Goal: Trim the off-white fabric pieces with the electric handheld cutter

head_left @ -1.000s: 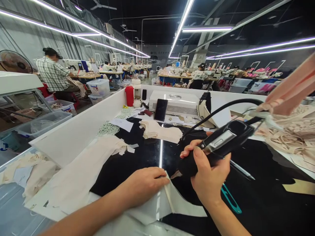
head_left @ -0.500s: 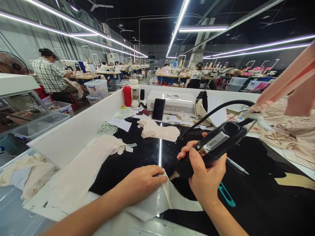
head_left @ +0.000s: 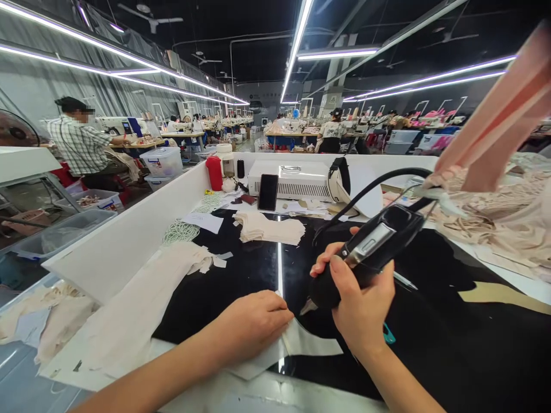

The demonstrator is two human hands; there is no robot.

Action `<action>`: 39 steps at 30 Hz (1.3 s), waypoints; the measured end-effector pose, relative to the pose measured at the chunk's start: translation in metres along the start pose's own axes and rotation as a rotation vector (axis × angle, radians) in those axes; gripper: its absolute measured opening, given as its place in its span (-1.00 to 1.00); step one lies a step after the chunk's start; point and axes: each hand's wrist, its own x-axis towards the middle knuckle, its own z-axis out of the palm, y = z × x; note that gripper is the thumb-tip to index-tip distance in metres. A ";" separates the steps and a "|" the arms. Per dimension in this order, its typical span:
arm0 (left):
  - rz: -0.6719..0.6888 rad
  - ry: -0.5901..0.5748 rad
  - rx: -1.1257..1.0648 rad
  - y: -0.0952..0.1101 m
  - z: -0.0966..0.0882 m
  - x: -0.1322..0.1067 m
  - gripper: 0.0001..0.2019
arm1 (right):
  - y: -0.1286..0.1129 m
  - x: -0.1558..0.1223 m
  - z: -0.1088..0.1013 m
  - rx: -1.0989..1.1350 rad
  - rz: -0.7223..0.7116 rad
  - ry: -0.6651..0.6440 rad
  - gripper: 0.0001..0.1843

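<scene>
My right hand point(head_left: 359, 304) is wrapped round a black corded hand tool point(head_left: 370, 241) with a clear window on its body. Its flat metal tip point(head_left: 308, 307) points down-left, just right of my left hand and close to the black worktop. My left hand point(head_left: 253, 318) lies low on the table, its fingers curled together at the edge of a thin white fabric piece point(head_left: 312, 339). Part of that piece is hidden beneath the hand and forearm. A teal loop-shaped item point(head_left: 388, 334) is partly covered by my right wrist, with a silver pen point(head_left: 404, 280) behind it.
A cream fabric stack point(head_left: 271, 228) lies ahead, with a longer cream pile point(head_left: 150, 298) at left. Green cord point(head_left: 181, 230), a phone point(head_left: 267, 192) and a white vented box point(head_left: 297, 179) stand farther back. Pink strips point(head_left: 495, 126) hang over the tool's cable.
My left fingers have curled in, and the narrow cream strip beside them is now hidden. The white piece has shifted a little. The right hand keeps its hold; the view has swung slightly right.
</scene>
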 end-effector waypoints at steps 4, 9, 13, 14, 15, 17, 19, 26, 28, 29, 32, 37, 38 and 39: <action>0.006 -0.010 0.012 0.003 0.002 -0.004 -0.81 | 0.001 -0.002 0.005 0.031 0.015 0.002 -0.69; 0.031 0.010 0.047 0.003 0.004 -0.010 -0.77 | 0.002 -0.004 0.011 0.037 0.010 0.003 -0.69; 0.031 0.030 0.079 0.005 0.005 -0.012 -0.77 | 0.003 -0.005 0.014 0.023 0.023 0.000 -0.70; 0.027 0.029 0.081 0.006 0.004 -0.012 -0.78 | 0.003 -0.005 0.014 0.022 0.025 -0.003 -0.70; 0.025 0.025 0.082 0.006 0.004 -0.012 -0.78 | 0.003 -0.005 0.014 0.019 0.025 -0.006 -0.70; 0.024 0.017 0.082 0.007 0.003 -0.013 -0.78 | 0.004 -0.006 0.015 0.007 0.020 -0.014 -0.71; 0.025 0.015 0.084 0.007 0.002 -0.013 -0.77 | 0.004 -0.006 0.015 -0.008 0.014 -0.013 -0.71; 0.045 0.007 0.097 0.004 0.005 -0.017 -0.74 | 0.004 -0.009 0.015 -0.041 0.023 -0.018 -0.77; 0.050 0.005 0.103 0.003 0.005 -0.018 -0.73 | 0.002 -0.008 0.015 -0.044 0.024 -0.013 -0.77; 0.052 0.002 0.106 0.003 0.004 -0.019 -0.73 | 0.001 -0.008 0.015 -0.038 0.023 -0.008 -0.75; 0.049 -0.009 0.101 0.002 0.002 -0.020 -0.72 | -0.005 -0.006 0.013 0.001 0.014 0.005 -0.71; 0.047 -0.012 0.070 0.000 -0.001 -0.022 -0.74 | -0.009 -0.008 0.007 0.025 0.006 -0.005 -0.71; 0.048 -0.012 0.073 0.000 -0.002 -0.022 -0.74 | -0.008 -0.009 0.006 0.018 0.006 -0.002 -0.71; 0.052 -0.007 0.081 -0.001 -0.003 -0.022 -0.75 | -0.008 -0.009 0.006 0.009 0.006 0.000 -0.71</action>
